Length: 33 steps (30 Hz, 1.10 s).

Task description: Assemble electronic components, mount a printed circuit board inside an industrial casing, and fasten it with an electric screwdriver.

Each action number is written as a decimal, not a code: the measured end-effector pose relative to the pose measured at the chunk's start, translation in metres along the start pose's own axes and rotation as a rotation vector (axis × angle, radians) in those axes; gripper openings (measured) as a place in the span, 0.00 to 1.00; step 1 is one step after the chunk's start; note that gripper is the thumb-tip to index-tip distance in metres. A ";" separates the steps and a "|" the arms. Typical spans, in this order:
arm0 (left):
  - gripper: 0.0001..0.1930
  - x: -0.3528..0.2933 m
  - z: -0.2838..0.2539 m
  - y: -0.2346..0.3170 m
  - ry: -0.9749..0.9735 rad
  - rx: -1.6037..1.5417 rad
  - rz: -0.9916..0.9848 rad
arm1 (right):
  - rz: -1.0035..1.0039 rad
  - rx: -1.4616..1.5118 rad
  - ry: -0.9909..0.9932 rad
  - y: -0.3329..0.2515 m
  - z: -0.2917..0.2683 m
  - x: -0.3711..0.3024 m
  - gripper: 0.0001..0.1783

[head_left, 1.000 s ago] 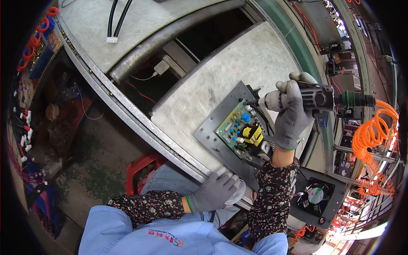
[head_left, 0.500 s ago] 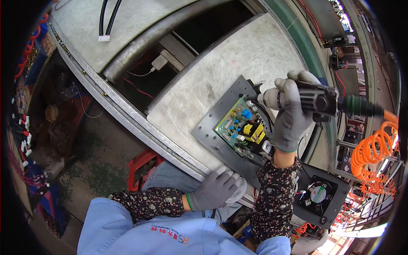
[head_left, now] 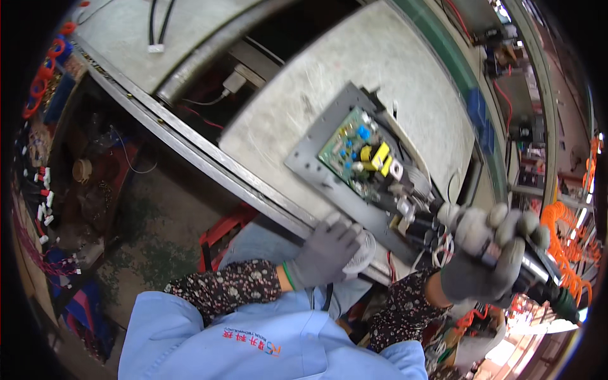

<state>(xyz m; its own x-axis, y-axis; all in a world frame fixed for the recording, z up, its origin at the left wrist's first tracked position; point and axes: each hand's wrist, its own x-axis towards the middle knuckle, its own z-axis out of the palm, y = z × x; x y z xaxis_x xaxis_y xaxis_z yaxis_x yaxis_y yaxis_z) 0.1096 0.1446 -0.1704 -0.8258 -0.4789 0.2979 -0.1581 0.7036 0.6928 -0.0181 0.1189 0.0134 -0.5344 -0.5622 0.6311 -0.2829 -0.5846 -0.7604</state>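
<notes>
My left hand [head_left: 323, 253], in a grey glove, rests at the near edge of the bench with its fingers curled over a round pale dish or lid [head_left: 362, 254]. My right hand [head_left: 484, 269], also gloved, is wrapped around a power screwdriver [head_left: 472, 229] with a grey nose and dark body. Its tip points left, at the lower right end of a circuit assembly. That assembly is a grey metal plate [head_left: 308, 159] carrying a green circuit board [head_left: 335, 151] with blue parts and a yellow-wrapped transformer [head_left: 378, 158]. Whether the tip touches a screw I cannot tell.
The assembly lies on a scratched pale bench top [head_left: 278, 107]. A metal roller [head_left: 209, 57] and a dark gap lie beyond its left side. An orange coiled hose [head_left: 557, 231] hangs at the right. Blue bins [head_left: 479, 120] stand at the far right edge.
My right hand has brought the screwdriver from the board's far corner down to the assembly's lower right end. The left hand still holds the round dish or lid.
</notes>
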 end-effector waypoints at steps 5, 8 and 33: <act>0.38 0.005 0.000 -0.002 0.035 0.012 0.000 | 0.232 0.073 -0.143 -0.025 -0.053 -0.061 0.20; 0.38 0.008 0.001 0.000 0.024 0.012 0.005 | 0.279 -0.110 0.043 -0.016 -0.067 -0.094 0.21; 0.41 0.005 0.001 0.000 0.023 0.072 -0.018 | 0.297 -0.140 -0.035 0.009 -0.061 -0.118 0.21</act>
<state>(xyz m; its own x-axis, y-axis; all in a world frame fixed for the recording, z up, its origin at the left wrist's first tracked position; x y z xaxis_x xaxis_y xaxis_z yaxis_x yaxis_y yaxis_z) 0.1045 0.1430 -0.1693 -0.8100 -0.5032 0.3012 -0.2122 0.7303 0.6493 -0.0059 0.2159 -0.0772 -0.5833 -0.7169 0.3820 -0.2272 -0.3075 -0.9240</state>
